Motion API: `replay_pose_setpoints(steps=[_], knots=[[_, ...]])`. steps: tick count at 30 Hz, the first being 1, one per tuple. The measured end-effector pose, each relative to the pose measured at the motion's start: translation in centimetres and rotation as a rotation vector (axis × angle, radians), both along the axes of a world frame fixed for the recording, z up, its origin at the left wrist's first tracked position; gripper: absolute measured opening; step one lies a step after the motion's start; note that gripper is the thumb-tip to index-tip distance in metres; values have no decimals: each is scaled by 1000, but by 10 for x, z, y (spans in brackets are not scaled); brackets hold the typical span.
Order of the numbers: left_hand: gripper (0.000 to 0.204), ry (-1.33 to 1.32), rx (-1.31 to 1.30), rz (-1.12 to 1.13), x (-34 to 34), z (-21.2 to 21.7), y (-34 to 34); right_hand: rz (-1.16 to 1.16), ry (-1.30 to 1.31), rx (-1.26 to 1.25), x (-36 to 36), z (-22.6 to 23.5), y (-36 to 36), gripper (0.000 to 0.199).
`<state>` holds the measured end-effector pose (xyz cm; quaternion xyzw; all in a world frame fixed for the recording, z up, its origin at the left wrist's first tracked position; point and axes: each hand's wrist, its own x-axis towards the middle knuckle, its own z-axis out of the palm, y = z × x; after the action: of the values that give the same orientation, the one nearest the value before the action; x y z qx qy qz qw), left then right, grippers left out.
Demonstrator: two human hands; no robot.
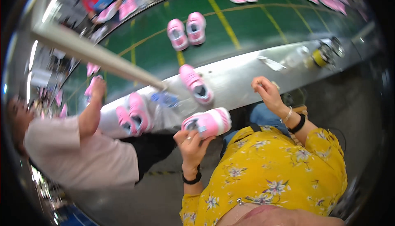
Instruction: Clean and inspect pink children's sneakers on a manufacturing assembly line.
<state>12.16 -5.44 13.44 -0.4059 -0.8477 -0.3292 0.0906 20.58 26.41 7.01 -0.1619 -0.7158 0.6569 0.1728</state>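
Note:
My left hand [191, 147], with a ring on one finger, grips a pink sneaker [210, 123] whose white-and-pink sole end points right. This sneaker is tilted in front of my yellow flowered top. To the right, my right hand [268, 96] is raised near the metal ledge with its fingers curled together. A small pale bit shows beside those fingers, too blurred to name. Another pink sneaker [196, 84] lies on the ledge just beyond the held one, its toe pointing away.
A green conveyor belt [148, 32] with yellow lines carries a pair of pink sneakers [177, 36] and more farther off. On the metal ledge [234, 75] are a white scrap [271, 63], a yellow-banded container [320, 57] and a clear plastic bag [166, 113]. A co-worker [82, 147] stands at left.

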Motion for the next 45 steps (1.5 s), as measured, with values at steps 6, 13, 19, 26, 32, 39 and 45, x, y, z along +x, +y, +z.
replay_pose_setpoints(steps=[6, 13, 19, 26, 32, 39, 45], knots=[[40, -74, 65, -20, 16, -28, 46, -648, -98, 407, 68, -86, 163, 9], [33, -66, -25, -82, 26, -66, 141, -1135, -403, 950, 184, -152, 364, 14], [33, -147, -107, -37, 39, -78, 227, -1090, -479, 864, 225, -193, 433, 14], [34, -129, -205, -77, 43, -81, 274, -1052, -374, 797, 222, -183, 437, 11], [32, -100, -299, -64, 46, -87, 275, -1073, -349, 898, 215, -187, 438, 13], [32, -51, -305, -109, 31, -99, 272, -1252, -330, 810, 217, -206, 447, 15], [30, -12, -266, -95, 33, -98, 261, -1391, -257, 688, 201, -200, 452, 48]])
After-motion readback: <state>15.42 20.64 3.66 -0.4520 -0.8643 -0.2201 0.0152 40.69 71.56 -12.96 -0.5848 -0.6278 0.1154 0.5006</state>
